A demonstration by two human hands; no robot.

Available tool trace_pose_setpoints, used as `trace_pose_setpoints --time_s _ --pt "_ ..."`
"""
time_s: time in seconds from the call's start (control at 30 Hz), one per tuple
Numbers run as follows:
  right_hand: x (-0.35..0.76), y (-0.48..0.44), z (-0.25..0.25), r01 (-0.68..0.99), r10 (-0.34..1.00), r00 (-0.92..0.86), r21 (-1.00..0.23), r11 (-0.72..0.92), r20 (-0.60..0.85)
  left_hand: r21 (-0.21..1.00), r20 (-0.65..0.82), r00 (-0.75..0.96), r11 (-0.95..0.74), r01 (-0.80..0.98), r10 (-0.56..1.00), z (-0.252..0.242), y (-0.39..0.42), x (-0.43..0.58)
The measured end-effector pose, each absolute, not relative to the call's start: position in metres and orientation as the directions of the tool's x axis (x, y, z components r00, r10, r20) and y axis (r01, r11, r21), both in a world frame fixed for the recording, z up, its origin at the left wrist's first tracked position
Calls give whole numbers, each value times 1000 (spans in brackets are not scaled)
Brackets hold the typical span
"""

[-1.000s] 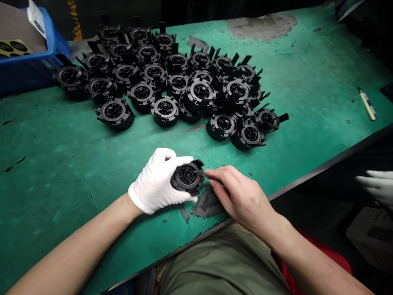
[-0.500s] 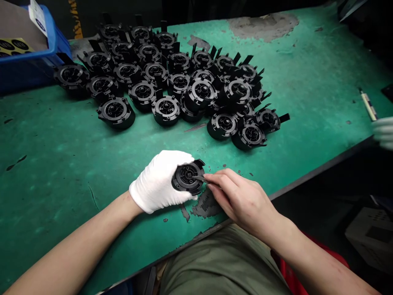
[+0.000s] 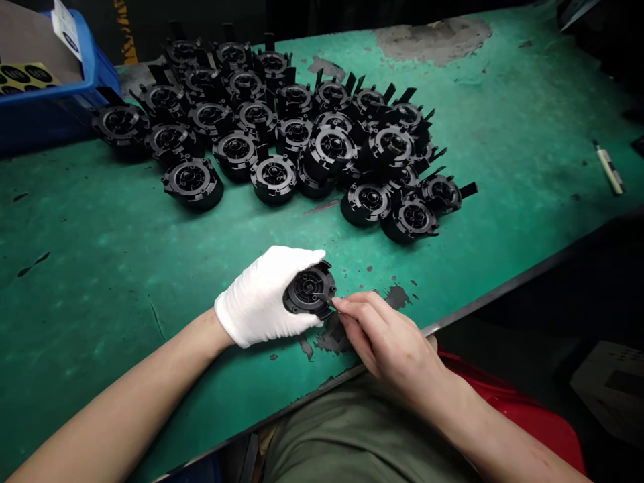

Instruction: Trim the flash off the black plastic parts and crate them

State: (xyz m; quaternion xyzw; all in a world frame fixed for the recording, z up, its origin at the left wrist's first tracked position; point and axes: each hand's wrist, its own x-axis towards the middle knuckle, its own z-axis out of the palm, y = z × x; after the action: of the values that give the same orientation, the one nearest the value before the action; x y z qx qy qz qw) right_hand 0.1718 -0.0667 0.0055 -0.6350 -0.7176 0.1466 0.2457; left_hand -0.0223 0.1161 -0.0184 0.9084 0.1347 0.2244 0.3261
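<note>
My left hand (image 3: 266, 296), in a white glove, is wrapped round a round black plastic housing (image 3: 304, 287) just above the table's near edge. Its face, with rings and ribs, is turned up. Bare fingers of my right hand (image 3: 390, 330) pinch a thin pointed blade (image 3: 325, 298), whose tip reaches over the right side of that face. Its handle end is hidden in my fingers, and I cannot tell whether the tip touches the plastic. Beyond my hands stands a group of similar black housings (image 3: 274, 176), several with upright tabs and some stacked.
The worn green table (image 3: 100, 268) has dark bare patches. A blue bin (image 3: 95, 74) with round-label sheets (image 3: 25, 75) stands at the far left. On the right lies a pen-like stick (image 3: 610, 169). Something red (image 3: 523, 409) shows below the table edge.
The blade and my right hand have shifted slightly down and toward the rim of the housing. Another person's gloved hand at the right edge has left the view.
</note>
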Motion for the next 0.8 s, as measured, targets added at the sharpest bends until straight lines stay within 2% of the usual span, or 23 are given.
trace_pose_setpoints --time_s 0.4,0.6,0.8 --pt "173 -57 23 945 978 -152 -269 186 143 639 340 856 -763 94 390 -21 115 -23" --pt "169 -57 28 956 976 -176 -213 200 127 634 351 849 -767 95 395 -21 115 -21" --pt "187 -48 26 929 943 -306 -173 326 134 651 331 853 -752 103 403 -19 115 -21"
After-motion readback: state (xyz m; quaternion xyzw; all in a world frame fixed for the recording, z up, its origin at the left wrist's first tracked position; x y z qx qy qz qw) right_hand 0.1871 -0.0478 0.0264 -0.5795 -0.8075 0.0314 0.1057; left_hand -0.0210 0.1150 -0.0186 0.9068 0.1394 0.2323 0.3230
